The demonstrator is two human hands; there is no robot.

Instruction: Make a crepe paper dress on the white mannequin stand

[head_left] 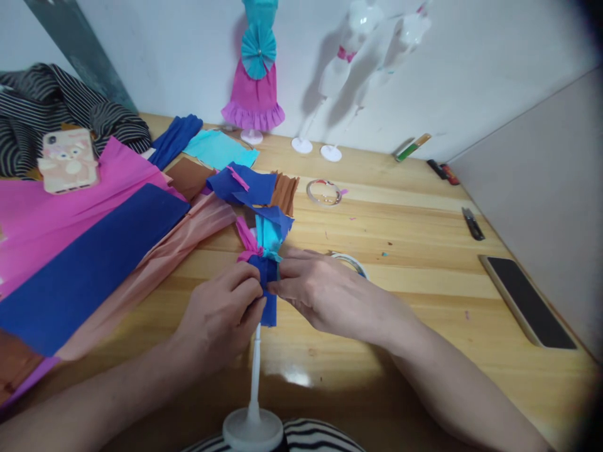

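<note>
Passable right of the right hand point(320, 285) over bare tabletop point(424, 276), up to the black-topped slab point(527, 304). Blocked left of the left hand point(226, 307) by spread sheets point(94, 263), beyond both by bunched strips point(257, 182), below by the white stand point(253, 427).

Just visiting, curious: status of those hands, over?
Left hand, right hand: on blue strip. White stand directly below strip. Tape roll beyond right hand, not blocking.

Soft light in here: glare on the near desk point(414, 292), mannequins point(335, 76) shadowing the wall point(183, 56) leftward, right corners dark.
</note>
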